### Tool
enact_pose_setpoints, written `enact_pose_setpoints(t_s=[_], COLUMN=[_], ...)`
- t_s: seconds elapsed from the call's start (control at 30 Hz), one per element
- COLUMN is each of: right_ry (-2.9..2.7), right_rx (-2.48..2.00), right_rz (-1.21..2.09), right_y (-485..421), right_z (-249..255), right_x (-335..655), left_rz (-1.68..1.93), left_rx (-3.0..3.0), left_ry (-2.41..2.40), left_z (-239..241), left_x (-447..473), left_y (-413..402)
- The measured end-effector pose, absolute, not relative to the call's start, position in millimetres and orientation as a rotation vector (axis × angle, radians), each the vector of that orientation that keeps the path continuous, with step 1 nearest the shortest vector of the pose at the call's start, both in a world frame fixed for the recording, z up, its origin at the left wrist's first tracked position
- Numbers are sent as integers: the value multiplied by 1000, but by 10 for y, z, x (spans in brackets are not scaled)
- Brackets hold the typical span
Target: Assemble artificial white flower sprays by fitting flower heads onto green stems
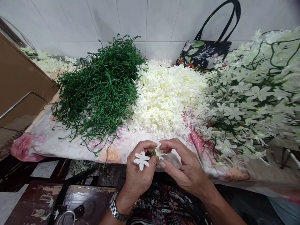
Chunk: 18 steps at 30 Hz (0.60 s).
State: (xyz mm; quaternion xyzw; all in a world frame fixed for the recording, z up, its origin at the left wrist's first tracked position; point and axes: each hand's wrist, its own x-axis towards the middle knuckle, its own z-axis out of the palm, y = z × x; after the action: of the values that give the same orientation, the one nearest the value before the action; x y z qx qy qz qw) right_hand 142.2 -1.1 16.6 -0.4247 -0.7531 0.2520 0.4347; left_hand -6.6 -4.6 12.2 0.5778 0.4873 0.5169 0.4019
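Between the two hands, near the table edge: one green stem [152, 153], 2 white blooms. Left hand [142, 170] closed, thumb and forefinger gripping the stem; left bloom [141, 160] sits against the back of the fingers, facing the camera. Right bloom [160, 153] lies just past the left thumb tip, between right thumb and forefinger. Right hand [185, 165] curved, those two tips apart around the bloom; cannot tell if they pinch it. Watch on left wrist, 1 [115, 208].

Beyond the hands, on the flowered cloth [77, 150]: green pile, 1 [100, 90], left; white pile, 1 [168, 97], middle, touching it; bunch of blooms on stems, 1 [253, 106], right. Pieces in each too many to count. Small flower heap, 1 [50, 62], back left.

Farther out: black floral bag, 1 [203, 54], handles up, by the tiled wall [131, 18]. Box, 1 [21, 68], far left. Metal ring, 1 [67, 215], lower left.
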Motion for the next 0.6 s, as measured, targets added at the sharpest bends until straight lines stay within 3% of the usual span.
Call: enact_pose_setpoints(t_s=[0.6], right_ry=[-1693], right_rx=[-1212], right_rz=[740], right_y=[-41], right_z=[110], right_x=[1449], left_rz=[1214], left_rx=[1409], left_ry=[1176], left_z=[148], left_x=[-87], left_y=[-9])
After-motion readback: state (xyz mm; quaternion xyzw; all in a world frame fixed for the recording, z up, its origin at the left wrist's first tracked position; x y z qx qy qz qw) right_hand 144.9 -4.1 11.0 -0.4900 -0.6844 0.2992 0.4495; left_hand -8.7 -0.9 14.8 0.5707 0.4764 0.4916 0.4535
